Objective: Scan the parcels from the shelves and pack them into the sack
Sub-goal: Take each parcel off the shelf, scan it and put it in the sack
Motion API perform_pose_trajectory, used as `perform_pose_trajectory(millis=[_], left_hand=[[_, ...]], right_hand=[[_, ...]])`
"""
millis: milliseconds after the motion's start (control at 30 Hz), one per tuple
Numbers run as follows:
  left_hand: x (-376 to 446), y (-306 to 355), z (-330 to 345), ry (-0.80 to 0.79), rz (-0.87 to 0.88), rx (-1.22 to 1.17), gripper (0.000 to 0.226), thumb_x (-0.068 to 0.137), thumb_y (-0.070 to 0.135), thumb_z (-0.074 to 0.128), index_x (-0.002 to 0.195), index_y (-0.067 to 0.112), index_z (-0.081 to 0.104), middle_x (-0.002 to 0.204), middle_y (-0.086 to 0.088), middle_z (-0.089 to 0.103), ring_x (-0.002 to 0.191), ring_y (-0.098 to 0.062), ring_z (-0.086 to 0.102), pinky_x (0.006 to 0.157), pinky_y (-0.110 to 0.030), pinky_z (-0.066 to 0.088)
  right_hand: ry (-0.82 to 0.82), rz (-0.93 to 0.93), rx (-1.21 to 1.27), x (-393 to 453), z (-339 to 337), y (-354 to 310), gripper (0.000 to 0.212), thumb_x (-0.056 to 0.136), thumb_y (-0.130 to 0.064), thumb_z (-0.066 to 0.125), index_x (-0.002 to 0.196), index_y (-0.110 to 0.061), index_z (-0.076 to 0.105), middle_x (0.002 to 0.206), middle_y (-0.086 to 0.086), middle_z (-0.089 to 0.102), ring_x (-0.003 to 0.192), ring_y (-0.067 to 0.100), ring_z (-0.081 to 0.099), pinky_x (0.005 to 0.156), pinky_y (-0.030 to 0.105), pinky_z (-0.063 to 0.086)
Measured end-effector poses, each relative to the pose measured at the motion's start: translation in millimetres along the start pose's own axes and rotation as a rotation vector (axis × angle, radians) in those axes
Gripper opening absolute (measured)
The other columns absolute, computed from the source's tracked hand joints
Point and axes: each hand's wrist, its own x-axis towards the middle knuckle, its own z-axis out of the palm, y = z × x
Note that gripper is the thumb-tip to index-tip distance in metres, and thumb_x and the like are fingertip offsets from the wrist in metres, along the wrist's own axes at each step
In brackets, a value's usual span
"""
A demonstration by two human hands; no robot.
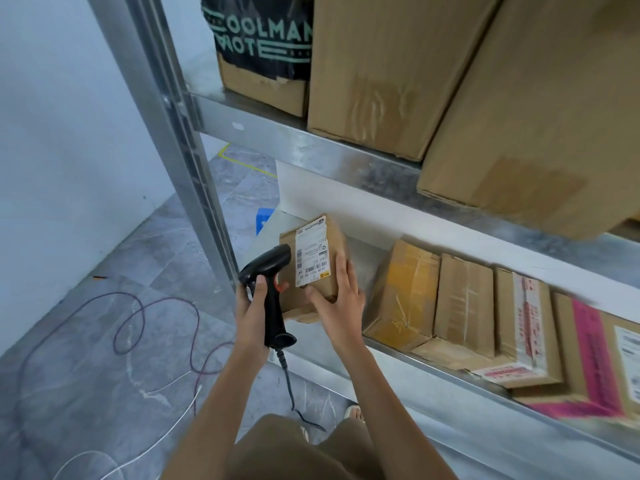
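A small brown cardboard parcel with a white barcode label facing me stands at the left end of the lower shelf. My right hand grips its near right corner, thumb on the front, fingers up the side. My left hand holds a black handheld barcode scanner by the handle, its head close to the parcel's left edge and turned toward the label. A row of several more cardboard parcels stands on the same shelf to the right. No sack is in view.
Large cardboard boxes and a black printed bag fill the upper shelf. The metal shelf upright stands just left of my hands. Purple and white cables lie on the grey floor at the left. The scanner cord hangs down by my legs.
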Motion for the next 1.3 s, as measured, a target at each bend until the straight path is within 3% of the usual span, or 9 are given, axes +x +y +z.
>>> perform_pose_trajectory(millis=[267, 433, 533, 700, 800, 900, 1033, 1167, 1300], left_hand=[[-15, 16, -3, -0.095, 0.216, 0.187, 0.045, 0.089, 0.045, 0.057, 0.132, 0.031, 0.052, 0.124, -0.008, 0.069, 0.111, -0.023, 0.069, 0.105, -0.052, 0.048], [-25, 43, -22, -0.236, 0.49, 0.378, 0.065, 0.099, 0.039, 0.058, 0.154, 0.02, 0.03, 0.132, -0.007, 0.06, 0.109, -0.022, 0.069, 0.096, -0.032, 0.054], [-28, 64, -40, -0.307, 0.598, 0.449, 0.066, 0.093, 0.041, 0.054, 0.152, 0.023, 0.031, 0.108, -0.008, 0.068, 0.086, -0.036, 0.068, 0.072, -0.05, 0.058], [-32, 100, -56, -0.423, 0.742, 0.653, 0.055, 0.092, 0.049, 0.054, 0.143, 0.051, 0.033, 0.088, 0.005, 0.069, 0.056, -0.022, 0.057, 0.051, -0.02, 0.048], [-30, 116, -58, -0.479, 0.813, 0.793, 0.059, 0.091, 0.063, 0.053, 0.144, 0.056, 0.028, 0.082, 0.017, 0.065, 0.057, -0.008, 0.057, 0.056, -0.019, 0.048], [-26, 125, -56, -0.503, 0.864, 0.888, 0.062, 0.089, 0.073, 0.048, 0.145, 0.06, 0.024, 0.085, 0.029, 0.063, 0.064, -0.004, 0.059, 0.064, -0.029, 0.051], [-26, 131, -50, -0.525, 0.89, 0.984, 0.062, 0.088, 0.072, 0.049, 0.142, 0.066, 0.02, 0.092, 0.041, 0.061, 0.068, 0.008, 0.06, 0.065, -0.016, 0.048], [-20, 128, -53, -0.524, 0.912, 1.08, 0.067, 0.086, 0.057, 0.052, 0.143, 0.066, 0.017, 0.089, 0.024, 0.064, 0.064, -0.005, 0.062, 0.065, -0.031, 0.051], [-21, 128, -54, -0.546, 0.933, 1.1, 0.065, 0.086, 0.073, 0.047, 0.144, 0.066, 0.016, 0.095, 0.014, 0.063, 0.068, -0.01, 0.062, 0.066, -0.03, 0.05]], right_hand=[[0.194, -0.11, 0.123, -12, -2, 2, 0.084, 0.092, -0.031, 0.069, 0.157, -0.039, 0.017, 0.165, -0.014, 0.014, 0.134, 0.013, 0.02, 0.091, -0.006, 0.001], [0.176, -0.218, 0.14, -12, -28, -11, 0.084, 0.091, -0.028, 0.071, 0.155, -0.041, 0.019, 0.164, -0.016, 0.017, 0.124, 0.003, 0.018, 0.094, -0.003, 0.006], [0.132, -0.24, 0.109, -16, -50, -18, 0.084, 0.09, -0.025, 0.072, 0.156, -0.04, 0.021, 0.162, -0.018, 0.02, 0.124, 0.007, 0.021, 0.09, -0.006, 0.009], [0.004, -0.266, 0.143, -16, -77, -19, 0.084, 0.081, -0.042, 0.071, 0.154, -0.045, 0.028, 0.158, -0.025, 0.025, 0.132, 0.014, 0.028, 0.11, 0.027, 0.024], [-0.022, -0.305, 0.152, -14, -79, -15, 0.086, 0.073, -0.055, 0.066, 0.152, -0.047, 0.031, 0.156, -0.026, 0.029, 0.136, 0.023, 0.035, 0.112, 0.05, 0.036], [-0.028, -0.323, 0.147, -14, -80, -13, 0.087, 0.072, -0.055, 0.066, 0.152, -0.045, 0.032, 0.156, -0.025, 0.03, 0.137, 0.024, 0.035, 0.112, 0.053, 0.036], [-0.035, -0.322, 0.154, -14, -81, -11, 0.087, 0.072, -0.053, 0.066, 0.152, -0.046, 0.032, 0.155, -0.025, 0.031, 0.137, 0.024, 0.034, 0.111, 0.053, 0.036], [-0.031, -0.318, 0.165, -13, -82, -10, 0.086, 0.072, -0.054, 0.066, 0.151, -0.049, 0.031, 0.155, -0.026, 0.031, 0.137, 0.022, 0.034, 0.112, 0.053, 0.036], [-0.026, -0.314, 0.175, -13, -84, -9, 0.085, 0.072, -0.054, 0.066, 0.15, -0.05, 0.032, 0.155, -0.025, 0.031, 0.138, 0.023, 0.033, 0.111, 0.055, 0.036]])
